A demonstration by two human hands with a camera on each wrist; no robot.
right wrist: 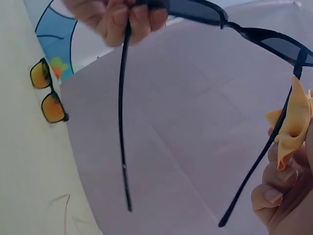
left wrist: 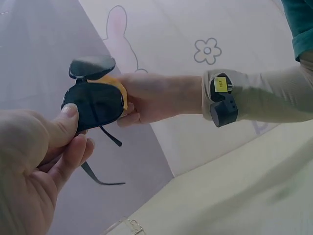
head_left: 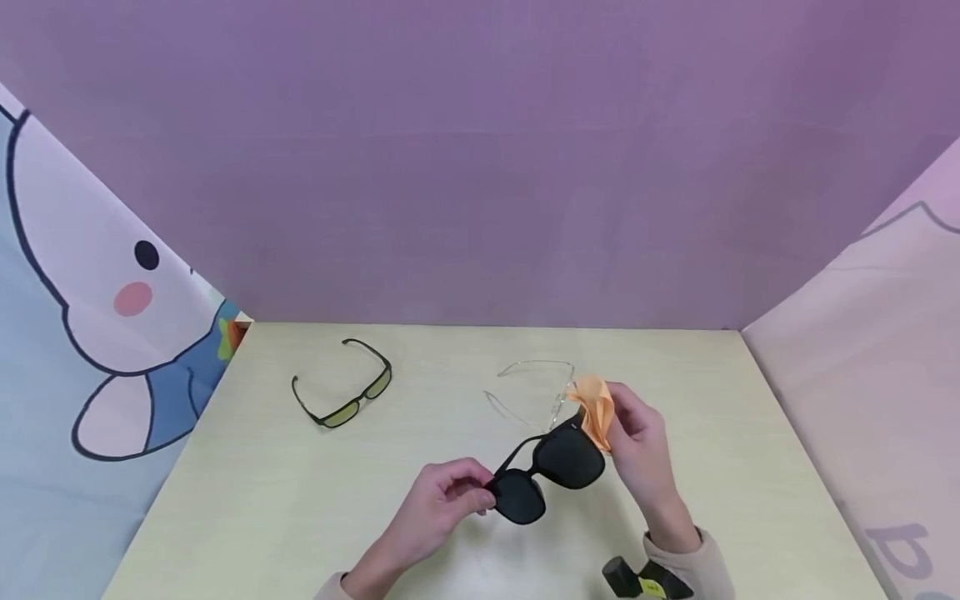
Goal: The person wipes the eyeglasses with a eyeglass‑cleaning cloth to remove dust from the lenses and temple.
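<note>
Black sunglasses w/ dark lenses, temples unfolded, are held up over the pale yellow table, pinched at one outer edge btwn thumb & curled fingers of the L hand. A thin orange cloth is gripped by the R hand, fingers bent, & held against the opp. temple nr its hinge. Clear thin-framed glasses & black-framed yellow-lensed glasses, farther L, are laid on the table.

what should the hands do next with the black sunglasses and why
Probably slide the orange cloth along one temple of the black sunglasses: the right hand holds it there, near the hinge, while the left hand grips the sunglasses' other end.
</note>
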